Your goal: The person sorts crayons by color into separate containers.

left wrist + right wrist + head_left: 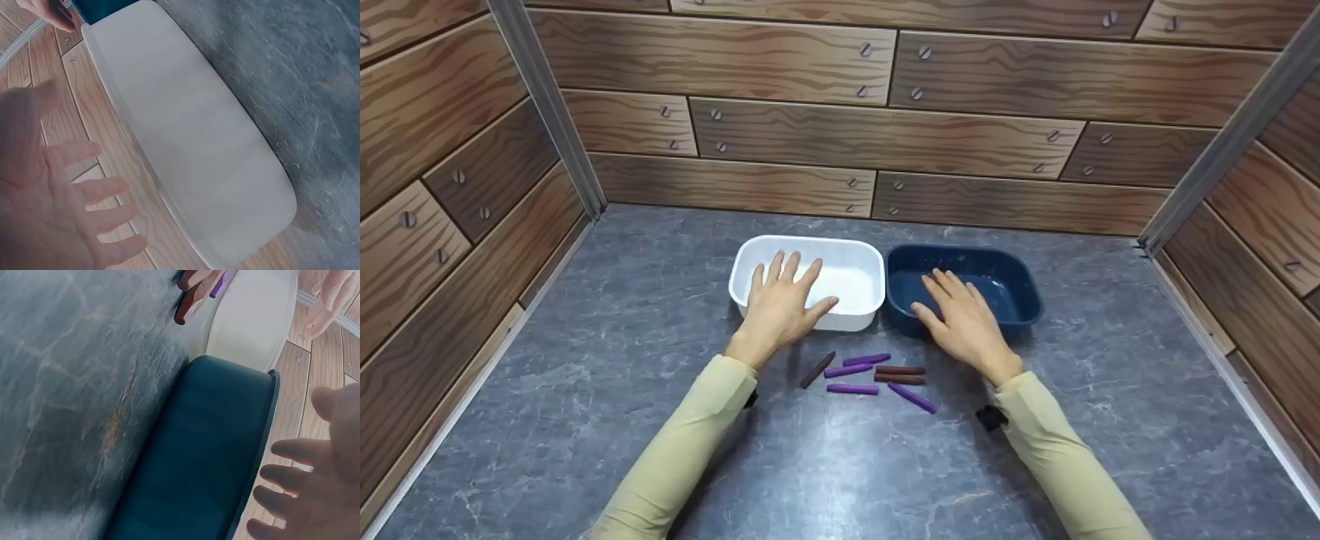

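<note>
My left hand hovers over the near side of a white rectangular tub, palm down with fingers spread. Over the navy blue tub beside it, my right hand is held the same way, its fingers extended. Both hands hold nothing. On the tabletop in front of the tubs, between my forearms, lie several purple crayons and three dark brown crayons. In the left wrist view the white tub shows its side wall below the fingers; the right wrist view shows the wall of the blue tub.
The two tubs stand side by side on a grey marbled tabletop. Wood-plank-patterned panels rise behind and on both sides, with metal posts at the back corners.
</note>
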Tool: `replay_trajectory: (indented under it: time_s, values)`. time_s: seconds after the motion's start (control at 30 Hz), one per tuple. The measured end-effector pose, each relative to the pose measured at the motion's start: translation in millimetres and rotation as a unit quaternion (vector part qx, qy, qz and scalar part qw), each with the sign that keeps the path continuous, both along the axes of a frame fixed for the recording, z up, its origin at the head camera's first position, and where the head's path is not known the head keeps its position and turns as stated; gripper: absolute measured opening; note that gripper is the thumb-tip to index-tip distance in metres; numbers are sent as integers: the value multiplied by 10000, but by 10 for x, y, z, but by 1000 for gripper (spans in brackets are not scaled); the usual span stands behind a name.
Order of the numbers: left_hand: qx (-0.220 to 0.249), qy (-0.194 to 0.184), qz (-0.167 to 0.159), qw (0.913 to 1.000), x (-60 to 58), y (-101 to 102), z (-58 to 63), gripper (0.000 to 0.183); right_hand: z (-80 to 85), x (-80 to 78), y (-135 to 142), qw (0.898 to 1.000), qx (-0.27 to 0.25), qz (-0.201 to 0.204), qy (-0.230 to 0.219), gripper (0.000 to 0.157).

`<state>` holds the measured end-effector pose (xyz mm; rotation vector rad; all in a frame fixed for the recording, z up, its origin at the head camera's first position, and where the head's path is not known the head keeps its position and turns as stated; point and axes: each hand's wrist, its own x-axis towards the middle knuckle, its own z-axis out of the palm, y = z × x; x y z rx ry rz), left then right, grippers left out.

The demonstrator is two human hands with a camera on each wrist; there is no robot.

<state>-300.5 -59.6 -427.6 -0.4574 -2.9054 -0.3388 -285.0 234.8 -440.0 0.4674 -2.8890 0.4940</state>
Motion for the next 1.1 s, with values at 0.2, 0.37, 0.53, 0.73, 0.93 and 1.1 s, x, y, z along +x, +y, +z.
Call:
replay_trajectory:
  time_s: [0.2, 0.37, 0.53, 0.73, 0.93, 1.1]
  values:
    - [706, 350, -13, 9969, -34, -21, 12, 64, -29, 3, 15, 9932, -1032, -27, 531, 49]
    - [1620, 457, 138, 9856, -91, -79, -8, 57, -64, -16, 30, 9776, -1906, 8, 893, 37]
    - [2508, 309, 411, 9667, -178, -178, -51, 51, -44, 23, 25, 9586, -2785, -85, 583, 29]
    - [3395, 641, 747, 9354, -290, -320, -93, 41, -44, 59, 29, 9427, -3320, -279, 170, 24]
    - [4082, 966, 881, 9035, -384, -482, -130, 33, -44, 164, 11, 9329, -3578, -260, -324, 20]
    - [4267, 793, 1257, 8921, -456, -581, -132, 35, -140, 144, 63, 9163, -3946, -25, -684, 21]
